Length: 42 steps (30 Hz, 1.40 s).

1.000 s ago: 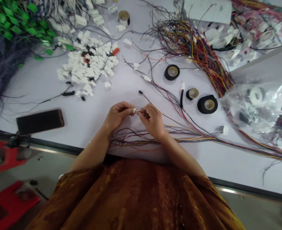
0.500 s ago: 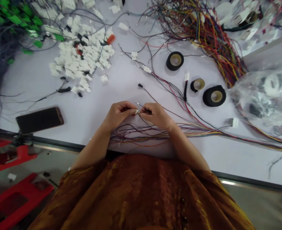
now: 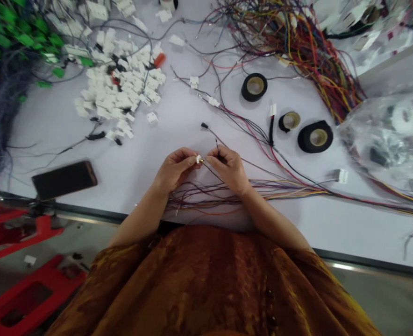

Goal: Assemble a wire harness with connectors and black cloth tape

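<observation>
My left hand [image 3: 174, 169] pinches a small white connector housing [image 3: 198, 159] between thumb and fingertips. Close by on its right, my right hand [image 3: 229, 169] is closed on a thin dark wire [image 3: 217, 145], whose metal-tipped end sticks up past the fingers. Another wire [image 3: 211, 171] runs from the connector down to the right, beneath my right hand. Loose wires [image 3: 206, 198] of several colours lie along the table under both wrists. Just beyond my hands rests a brown wire with a small black plug [image 3: 204, 125].
A heap of white connector housings [image 3: 122, 88] lies at the back left, a phone [image 3: 64, 180] at the front left. Black tape rolls [image 3: 315, 136], a wire bundle [image 3: 304, 51] and a clear plastic bag [image 3: 388, 140] occupy the right. The table edge [image 3: 97, 215] runs before my body.
The connector in my left hand has turned and shows more of itself. My right fingers have shifted, and the wire end that pointed left now points up. The view has moved slightly.
</observation>
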Tool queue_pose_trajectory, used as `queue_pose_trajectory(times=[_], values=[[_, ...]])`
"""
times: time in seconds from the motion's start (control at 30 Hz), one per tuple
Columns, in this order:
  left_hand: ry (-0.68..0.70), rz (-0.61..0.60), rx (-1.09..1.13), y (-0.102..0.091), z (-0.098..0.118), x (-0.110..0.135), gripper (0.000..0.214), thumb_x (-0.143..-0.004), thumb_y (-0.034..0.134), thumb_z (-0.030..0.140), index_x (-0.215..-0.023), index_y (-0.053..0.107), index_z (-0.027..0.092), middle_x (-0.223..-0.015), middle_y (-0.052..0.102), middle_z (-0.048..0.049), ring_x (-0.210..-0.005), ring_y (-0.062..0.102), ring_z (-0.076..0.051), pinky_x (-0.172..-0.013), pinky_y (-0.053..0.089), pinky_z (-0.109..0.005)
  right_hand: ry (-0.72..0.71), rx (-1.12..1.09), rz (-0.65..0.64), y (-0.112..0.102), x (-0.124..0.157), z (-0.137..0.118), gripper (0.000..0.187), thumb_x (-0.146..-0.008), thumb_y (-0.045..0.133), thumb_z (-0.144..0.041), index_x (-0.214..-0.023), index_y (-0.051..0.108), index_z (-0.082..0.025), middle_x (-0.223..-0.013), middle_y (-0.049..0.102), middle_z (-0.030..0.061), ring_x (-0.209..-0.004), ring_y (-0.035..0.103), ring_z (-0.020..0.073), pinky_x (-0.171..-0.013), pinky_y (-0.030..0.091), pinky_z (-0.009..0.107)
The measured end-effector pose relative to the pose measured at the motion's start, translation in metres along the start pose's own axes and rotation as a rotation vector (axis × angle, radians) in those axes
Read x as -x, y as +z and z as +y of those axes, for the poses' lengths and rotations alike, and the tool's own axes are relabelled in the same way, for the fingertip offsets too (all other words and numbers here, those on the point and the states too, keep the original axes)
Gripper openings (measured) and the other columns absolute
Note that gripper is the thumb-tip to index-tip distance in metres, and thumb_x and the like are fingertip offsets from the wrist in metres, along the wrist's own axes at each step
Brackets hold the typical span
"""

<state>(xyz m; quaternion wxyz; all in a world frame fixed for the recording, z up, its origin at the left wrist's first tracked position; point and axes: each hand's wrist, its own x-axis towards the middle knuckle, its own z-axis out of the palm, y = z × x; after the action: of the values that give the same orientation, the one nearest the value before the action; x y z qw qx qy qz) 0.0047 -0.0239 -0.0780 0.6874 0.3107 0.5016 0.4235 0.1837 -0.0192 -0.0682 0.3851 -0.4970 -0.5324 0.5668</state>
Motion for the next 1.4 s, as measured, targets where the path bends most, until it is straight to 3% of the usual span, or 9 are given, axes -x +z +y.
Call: queue_pose_trajectory(times=[0.17, 0.4, 0.6, 0.8, 0.9, 1.07, 1.27, 1.4], values=[[-0.021, 0.001, 0.031, 0.002, 0.0, -0.002, 0.033, -0.066, 0.086, 0.038, -0.072, 0.059, 0.02, -0.081, 0.066, -0.0001, -0.068, 0.06, -0.01, -0.065, 0.053, -0.025, -0.053, -0.083, 0.075, 0.005, 0.002, 0.002, 0.021, -0.088, 0.062, -0.034, -0.074, 0.059, -0.018, -0.068, 0.047, -0.0026, -0.063, 0.038, 0.0099, -0.059, 0.033, 0.026], [-0.062, 0.049, 0.049, 0.002, 0.0, -0.002, 0.032, -0.063, 0.087, 0.036, -0.071, 0.061, 0.02, -0.08, 0.067, -0.0004, -0.067, 0.059, -0.01, -0.064, 0.053, -0.023, -0.052, -0.028, 0.031, 0.002, 0.003, 0.0, 0.024, -0.086, 0.065, -0.036, -0.072, 0.058, -0.018, -0.065, 0.047, -0.0034, -0.06, 0.036, 0.0093, -0.056, 0.031, 0.026], [-0.077, 0.031, 0.086, -0.001, -0.002, -0.002, 0.033, -0.061, 0.089, 0.038, -0.075, 0.066, 0.019, -0.077, 0.068, -0.0002, -0.063, 0.059, -0.008, -0.063, 0.052, -0.021, 0.054, -0.121, -0.065, -0.001, 0.001, 0.003, 0.026, -0.084, 0.065, -0.041, -0.072, 0.057, -0.018, -0.063, 0.045, -0.0041, -0.059, 0.035, 0.0086, -0.053, 0.028, 0.025], [-0.047, 0.037, 0.032, -0.001, -0.001, -0.003, 0.028, -0.068, 0.086, 0.035, -0.074, 0.064, 0.018, -0.077, 0.068, -0.0002, -0.064, 0.06, -0.008, -0.064, 0.052, -0.022, 0.07, -0.121, -0.081, -0.003, -0.001, 0.004, 0.026, -0.083, 0.066, -0.04, -0.072, 0.059, -0.017, -0.064, 0.046, -0.0037, -0.06, 0.037, 0.0086, -0.054, 0.029, 0.025], [0.01, 0.016, 0.029, -0.001, -0.003, -0.002, 0.027, -0.069, 0.086, 0.034, -0.074, 0.065, 0.018, -0.075, 0.068, 0.0003, -0.063, 0.061, -0.008, -0.065, 0.053, -0.022, -0.002, -0.058, -0.037, 0.001, 0.002, 0.008, 0.023, -0.086, 0.065, -0.035, -0.072, 0.058, -0.017, -0.063, 0.047, -0.0037, -0.059, 0.037, 0.009, -0.055, 0.03, 0.025], [0.169, 0.032, -0.068, -0.001, -0.01, 0.001, 0.019, -0.072, 0.085, 0.028, -0.079, 0.071, 0.017, -0.075, 0.07, -0.0004, -0.067, 0.064, -0.009, -0.071, 0.053, -0.023, -0.298, 0.19, 0.144, 0.013, 0.008, 0.016, 0.023, -0.092, 0.06, -0.026, -0.07, 0.055, -0.019, -0.071, 0.05, -0.0012, -0.067, 0.046, 0.0111, -0.065, 0.037, 0.028], [0.183, 0.023, -0.045, -0.002, -0.012, 0.002, 0.015, -0.076, 0.083, 0.029, -0.082, 0.072, 0.019, -0.08, 0.072, 0.0, -0.069, 0.065, -0.009, -0.071, 0.054, -0.023, -0.251, 0.198, 0.1, 0.011, 0.007, 0.017, 0.018, -0.092, 0.061, -0.027, -0.077, 0.056, -0.019, -0.072, 0.052, -0.0018, -0.065, 0.046, 0.0107, -0.064, 0.039, 0.027], [0.217, -0.001, -0.145, -0.001, -0.009, 0.003, 0.014, -0.076, 0.082, 0.026, -0.081, 0.072, 0.018, -0.077, 0.071, -0.0006, -0.069, 0.065, -0.01, -0.071, 0.053, -0.023, -0.289, 0.206, 0.052, 0.008, 0.006, 0.017, 0.021, -0.092, 0.058, -0.024, -0.073, 0.053, -0.019, -0.072, 0.052, -0.0013, -0.067, 0.047, 0.0114, -0.067, 0.039, 0.027]])
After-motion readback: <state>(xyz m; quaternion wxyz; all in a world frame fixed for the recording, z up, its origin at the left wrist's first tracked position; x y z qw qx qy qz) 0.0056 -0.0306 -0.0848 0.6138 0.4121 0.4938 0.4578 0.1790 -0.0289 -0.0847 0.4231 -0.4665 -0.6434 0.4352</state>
